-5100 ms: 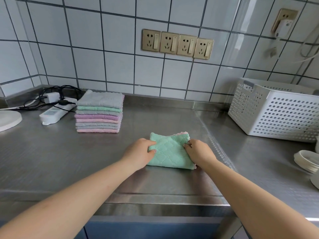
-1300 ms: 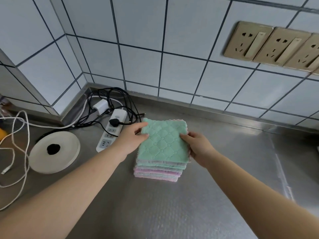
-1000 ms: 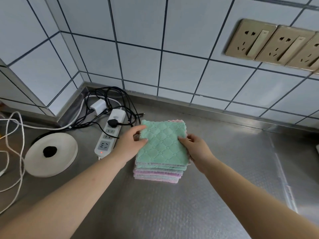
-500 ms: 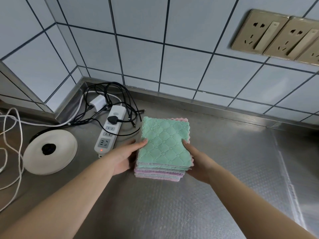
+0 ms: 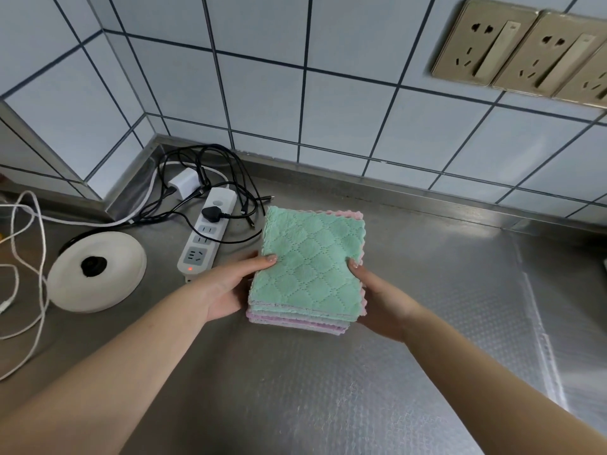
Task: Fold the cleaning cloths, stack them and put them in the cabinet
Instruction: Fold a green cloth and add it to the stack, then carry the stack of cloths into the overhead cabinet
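Note:
A stack of folded cleaning cloths (image 5: 312, 267) with a green quilted cloth on top and pink, grey and green layers below is held between both hands over the steel counter (image 5: 427, 290). My left hand (image 5: 230, 287) grips its left side, thumb on top and fingers underneath. My right hand (image 5: 377, 300) grips its right side the same way. The stack looks slightly lifted toward me. No cabinet is in view.
A white power strip (image 5: 207, 234) with a black plug and tangled black cables lies left of the stack. A round white base (image 5: 97, 270) and white cords sit further left. Gold wall sockets (image 5: 525, 50) are on the tiled wall.
The green cloth went from the counter onto the stack. Both hands slid from its top edges down to the sides and under the stack, which now sits a little closer to me.

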`<action>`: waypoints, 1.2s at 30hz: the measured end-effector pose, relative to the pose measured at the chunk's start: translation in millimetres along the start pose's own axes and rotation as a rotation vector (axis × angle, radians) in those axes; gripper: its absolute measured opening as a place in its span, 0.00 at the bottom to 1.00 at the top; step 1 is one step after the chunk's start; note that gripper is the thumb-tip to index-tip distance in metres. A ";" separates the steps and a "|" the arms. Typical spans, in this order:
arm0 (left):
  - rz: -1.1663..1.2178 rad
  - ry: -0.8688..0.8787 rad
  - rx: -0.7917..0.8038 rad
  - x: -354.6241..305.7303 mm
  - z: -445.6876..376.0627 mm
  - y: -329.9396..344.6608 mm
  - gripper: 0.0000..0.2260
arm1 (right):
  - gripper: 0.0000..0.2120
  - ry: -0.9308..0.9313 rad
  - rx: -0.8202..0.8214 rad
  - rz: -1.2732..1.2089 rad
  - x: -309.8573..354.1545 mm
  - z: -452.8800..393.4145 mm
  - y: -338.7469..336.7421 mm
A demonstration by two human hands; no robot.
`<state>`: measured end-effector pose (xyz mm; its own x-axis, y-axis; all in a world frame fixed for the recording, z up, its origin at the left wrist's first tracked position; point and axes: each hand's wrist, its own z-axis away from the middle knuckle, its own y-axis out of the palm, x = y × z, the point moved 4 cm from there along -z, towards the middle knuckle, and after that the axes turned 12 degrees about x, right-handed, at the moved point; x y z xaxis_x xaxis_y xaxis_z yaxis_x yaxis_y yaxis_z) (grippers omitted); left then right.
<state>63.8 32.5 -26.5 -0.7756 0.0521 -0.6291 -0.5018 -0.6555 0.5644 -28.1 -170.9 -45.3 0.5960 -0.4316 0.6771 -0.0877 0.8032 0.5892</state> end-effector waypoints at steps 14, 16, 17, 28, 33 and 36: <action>-0.017 0.075 0.008 77.4 107.3 60.5 0.46 | 0.46 -0.038 0.121 0.068 -46.5 89.4 79.2; -0.019 0.088 0.018 81.0 120.3 59.0 0.44 | 0.47 -0.025 0.117 0.071 -52.0 91.3 89.0; -0.018 0.089 0.025 82.0 126.0 57.1 0.44 | 0.48 -0.019 0.116 0.076 -55.5 91.0 92.8; -0.061 0.017 0.125 51.1 159.9 -9.3 0.44 | 0.47 -0.070 0.013 0.033 -76.4 47.7 158.4; -0.115 -0.089 0.257 18.5 179.4 -58.1 0.41 | 0.44 -0.180 -0.111 -0.055 -103.5 11.6 207.2; -0.135 -0.163 0.327 10.2 190.6 -75.0 0.36 | 0.45 -0.229 -0.216 -0.145 -127.3 3.9 232.8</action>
<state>20.6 225.8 26.7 -0.7319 0.2575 -0.6309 -0.6785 -0.3611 0.6397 -127.5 69.5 7.4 0.3935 -0.6088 0.6889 0.1702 0.7846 0.5962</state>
